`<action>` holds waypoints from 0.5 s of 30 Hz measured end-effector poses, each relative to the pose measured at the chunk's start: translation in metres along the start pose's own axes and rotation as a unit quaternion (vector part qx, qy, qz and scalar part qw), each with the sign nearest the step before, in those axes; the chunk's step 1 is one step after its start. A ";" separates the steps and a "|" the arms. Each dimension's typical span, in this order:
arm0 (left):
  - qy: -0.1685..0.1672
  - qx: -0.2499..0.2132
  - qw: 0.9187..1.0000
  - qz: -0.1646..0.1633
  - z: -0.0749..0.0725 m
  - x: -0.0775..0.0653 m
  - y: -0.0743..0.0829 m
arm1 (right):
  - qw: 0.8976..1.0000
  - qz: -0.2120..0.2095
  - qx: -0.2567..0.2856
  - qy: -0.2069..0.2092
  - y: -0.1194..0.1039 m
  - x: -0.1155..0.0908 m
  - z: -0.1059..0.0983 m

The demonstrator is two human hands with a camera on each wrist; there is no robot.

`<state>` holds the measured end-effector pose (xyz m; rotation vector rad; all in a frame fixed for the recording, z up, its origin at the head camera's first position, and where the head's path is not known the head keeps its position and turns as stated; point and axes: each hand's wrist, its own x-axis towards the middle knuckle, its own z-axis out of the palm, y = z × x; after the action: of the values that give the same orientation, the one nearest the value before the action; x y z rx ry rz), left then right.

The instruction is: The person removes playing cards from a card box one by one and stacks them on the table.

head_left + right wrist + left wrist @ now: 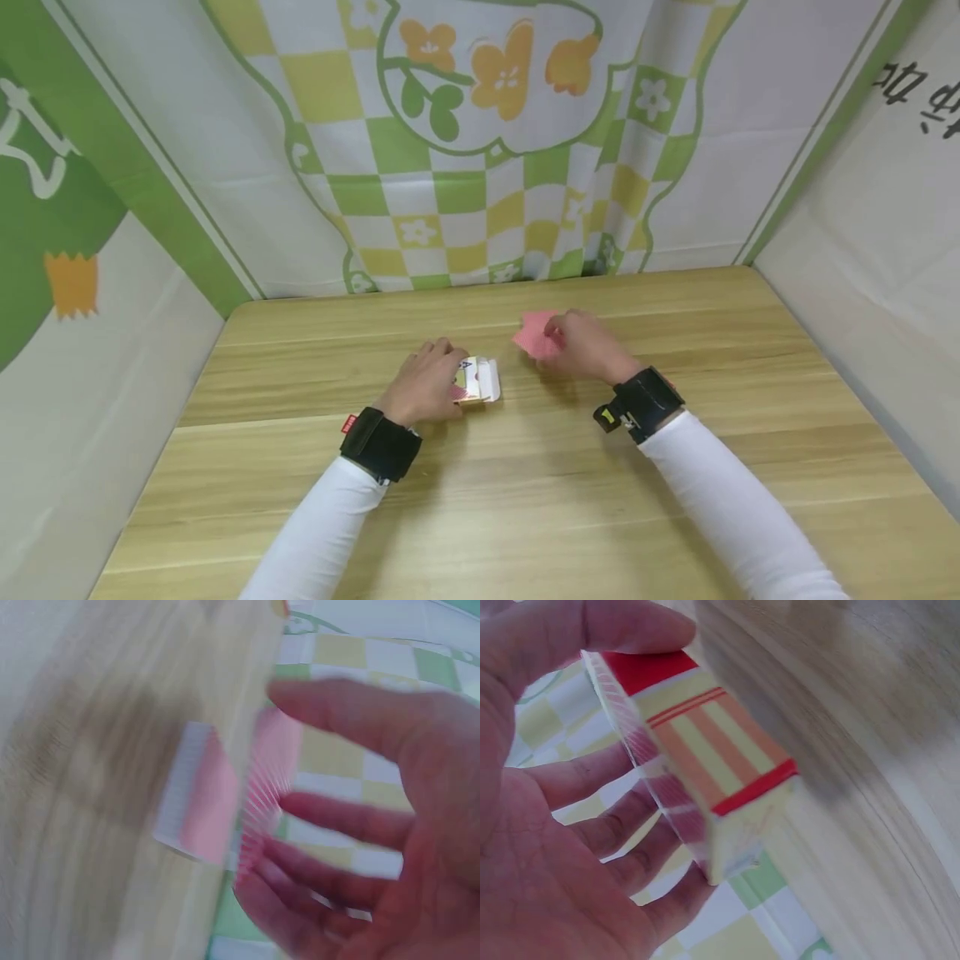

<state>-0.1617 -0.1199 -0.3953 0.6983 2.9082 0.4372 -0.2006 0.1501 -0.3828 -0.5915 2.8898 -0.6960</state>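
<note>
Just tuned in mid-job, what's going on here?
A person is working at a wood-grain table. Their left hand grips a small rectangular cardboard box, partly striped orange and cream, its white end flap open. Their right hand holds at least one thin pink-patterned card. Beside that is a pink-topped, white-edged block, perhaps more cards; blur hides whether it's resting down.

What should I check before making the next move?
1. Left hand holds the playing card box: ok, thumb and fingers on opposite sides.
2. Box flap is open: ok, it sticks out from the end.
3. Right hand grips red-patterned playing cards: ok.
4. Cards squared into one block: not ok, two separate portions show.
5. Box interior is clear: cannot tell, inside hidden.
</note>
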 end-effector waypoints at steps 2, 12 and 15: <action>0.003 0.006 1.000 0.002 0.001 0.000 -0.001 | 0.999 0.029 0.015 0.030 0.001 0.003 0.005; 0.024 0.043 0.998 0.024 0.007 0.002 -0.005 | 0.988 0.113 0.022 0.102 0.001 0.017 0.018; 0.033 0.050 0.998 0.030 0.008 0.003 -0.006 | 0.987 0.119 0.023 0.107 0.000 0.019 0.020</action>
<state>-0.1654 -0.1216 -0.4044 0.8017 2.9950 0.3278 -0.2142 0.1347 -0.4006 -0.1682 3.0560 -0.8324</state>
